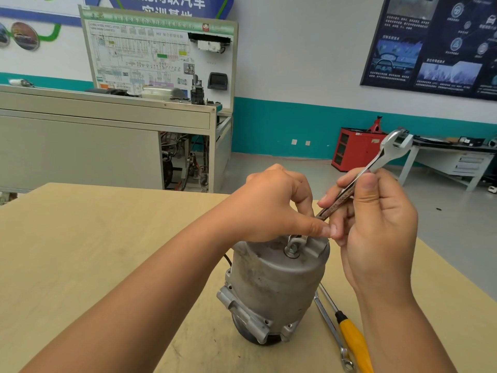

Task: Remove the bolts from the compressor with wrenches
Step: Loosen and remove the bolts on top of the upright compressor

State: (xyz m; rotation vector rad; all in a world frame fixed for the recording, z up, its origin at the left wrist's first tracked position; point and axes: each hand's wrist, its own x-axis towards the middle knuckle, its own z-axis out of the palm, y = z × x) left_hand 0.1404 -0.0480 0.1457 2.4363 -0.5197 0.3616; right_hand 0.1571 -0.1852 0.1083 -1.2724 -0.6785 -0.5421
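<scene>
A grey metal compressor (274, 281) stands upright on the wooden table (80, 251). On its top face sits a bolt with a washer (292, 249). A silver open-ended wrench (376, 162) slants from the bolt up to the right, its lower jaw at the bolt and its upper jaw free in the air. My right hand (376, 224) grips the wrench shaft with thumb and fingers. My left hand (274, 205) rests on the compressor's top, fingers curled, thumb and fingertips at the wrench's lower end; whether they pinch it is unclear.
On the table, right of the compressor, lie a second wrench (330, 327) and a yellow-handled screwdriver (352, 340). Behind the table stand a grey training bench (107, 125) with a wiring board, a red cabinet (355, 148) and a white workbench (457, 157).
</scene>
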